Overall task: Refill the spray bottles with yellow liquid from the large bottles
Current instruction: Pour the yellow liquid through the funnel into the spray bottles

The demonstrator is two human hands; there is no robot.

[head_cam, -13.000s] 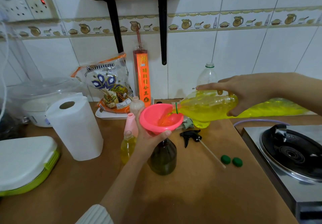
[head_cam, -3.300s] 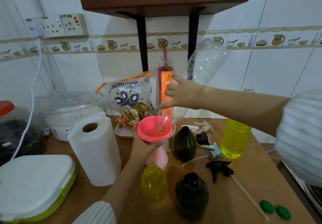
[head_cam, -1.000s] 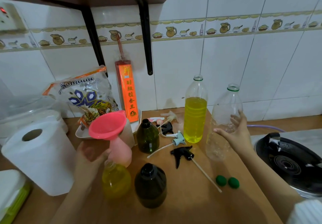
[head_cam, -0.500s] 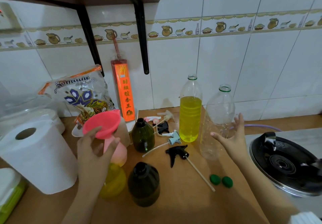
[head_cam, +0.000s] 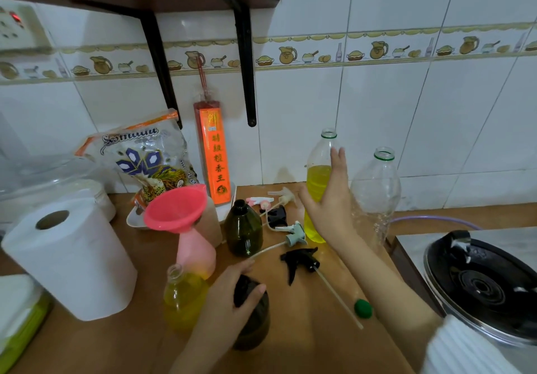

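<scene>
Head view: right hand (head_cam: pixel 328 208) fingers spread against half-full large bottle (head_cam: pixel 318 181); left hand (head_cam: pixel 232 301) grips dark spray bottle (head_cam: pixel 255 324).

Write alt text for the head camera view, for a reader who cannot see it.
A person's right hand reaches round a tall clear plastic bottle half full of yellow liquid while the left hand grips a dark green uncapped spray bottle on a brown wooden counter. A pink plastic funnel sits in a pink bottle.
</scene>
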